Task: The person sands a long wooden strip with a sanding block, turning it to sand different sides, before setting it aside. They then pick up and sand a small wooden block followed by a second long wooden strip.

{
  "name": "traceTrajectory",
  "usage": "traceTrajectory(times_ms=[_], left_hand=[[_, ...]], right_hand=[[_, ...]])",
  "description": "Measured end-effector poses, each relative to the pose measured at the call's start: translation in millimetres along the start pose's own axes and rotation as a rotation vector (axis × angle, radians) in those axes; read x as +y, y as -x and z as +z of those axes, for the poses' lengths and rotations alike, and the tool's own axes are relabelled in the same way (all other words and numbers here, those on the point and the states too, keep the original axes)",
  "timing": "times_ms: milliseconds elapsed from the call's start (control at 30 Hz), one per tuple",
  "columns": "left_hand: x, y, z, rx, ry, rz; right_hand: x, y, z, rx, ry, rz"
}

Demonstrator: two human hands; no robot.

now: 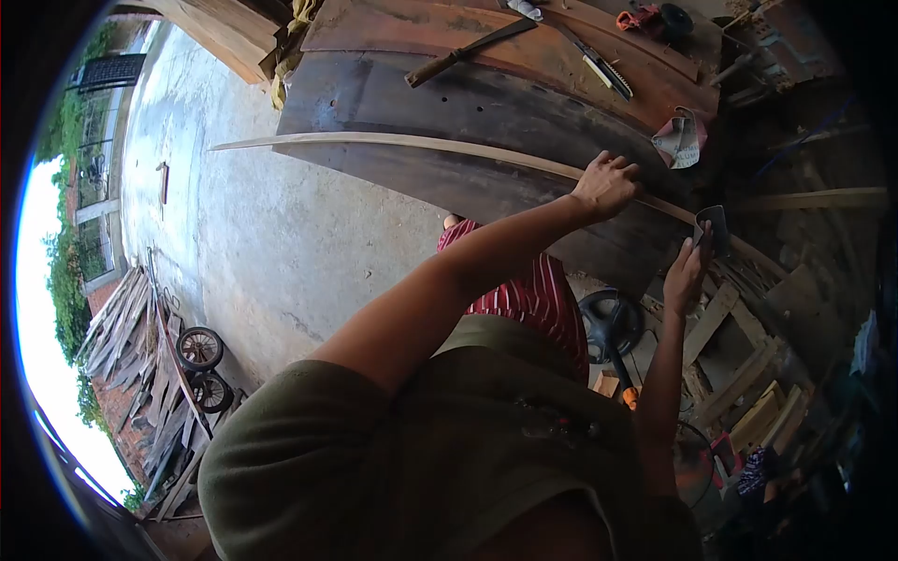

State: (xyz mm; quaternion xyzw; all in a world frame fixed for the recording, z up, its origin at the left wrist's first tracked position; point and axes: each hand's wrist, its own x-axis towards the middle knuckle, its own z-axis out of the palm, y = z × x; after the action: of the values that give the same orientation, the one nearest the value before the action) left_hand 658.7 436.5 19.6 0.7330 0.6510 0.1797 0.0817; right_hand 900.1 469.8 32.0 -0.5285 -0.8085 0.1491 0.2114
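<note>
A long, thin, slightly curved wooden strip (pixel 421 143) lies across the dark workbench top (pixel 374 98), its left end jutting past the bench edge. My left hand (pixel 608 184) is closed over the strip right of its middle, pressing it against the bench. Farther right, my right hand (pixel 690 264) holds a folded grey piece of sandpaper (pixel 713 227) against the strip near its right part. The fingertips behind the paper are partly hidden. Another torn piece of sandpaper (pixel 677 142), with print on its back, rests on the bench beyond my hands.
On the bench's far side lie a wooden-handled machete (pixel 468 56), a saw-like tool (pixel 606 73) and a red-black object (pixel 655 19). Below at right are a fan (pixel 610 318) and wood scraps (pixel 739 374). Stacked planks (pixel 140 374) and small wheels (pixel 200 349) are at left.
</note>
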Motion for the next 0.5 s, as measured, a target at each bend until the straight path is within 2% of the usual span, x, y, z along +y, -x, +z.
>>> traceTrajectory(times_ms=[100, 167, 200, 267, 300, 333, 367, 400, 500], left_hand=[[-42.4, 50.4, -28.4, 0.12, -0.008, 0.005], [-73.2, 99.6, -60.2, 0.074, -0.093, -0.126], [-90.9, 122.3, -73.2, 0.128, -0.091, -0.181], [-122.3, 166.6, -98.5, 0.182, -0.132, -0.295], [-137.1, 186.4, -111.4, 0.179, -0.176, -0.353], [-150.9, 204.4, -117.3, 0.189, -0.211, -0.439], [-165.5, 222.1, -121.8, 0.2, -0.244, -0.523], [-179.5, 238.0, -128.6, 0.239, -0.231, -0.549], [-213.7, 276.6, -152.4, 0.261, -0.258, -0.694]], right_hand=[[7.9, 0.8, 3.1, 0.033, 0.028, -0.093], [4.3, -0.1, 1.1, 0.012, 0.14, -0.086], [3.3, -2.5, 3.0, 0.0, 0.213, -0.08], [-18.0, -1.6, 26.2, 0.065, 0.147, -0.073], [-33.1, 0.3, 38.0, 0.134, 0.099, -0.057], [-61.7, 0.6, 51.1, 0.138, 0.081, -0.177], [-112.7, 1.2, 41.6, -0.02, 0.192, -0.215], [-142.3, 2.2, 54.2, -0.084, 0.158, -0.294], [-205.0, 9.9, 102.2, -0.164, -0.01, -0.415]])
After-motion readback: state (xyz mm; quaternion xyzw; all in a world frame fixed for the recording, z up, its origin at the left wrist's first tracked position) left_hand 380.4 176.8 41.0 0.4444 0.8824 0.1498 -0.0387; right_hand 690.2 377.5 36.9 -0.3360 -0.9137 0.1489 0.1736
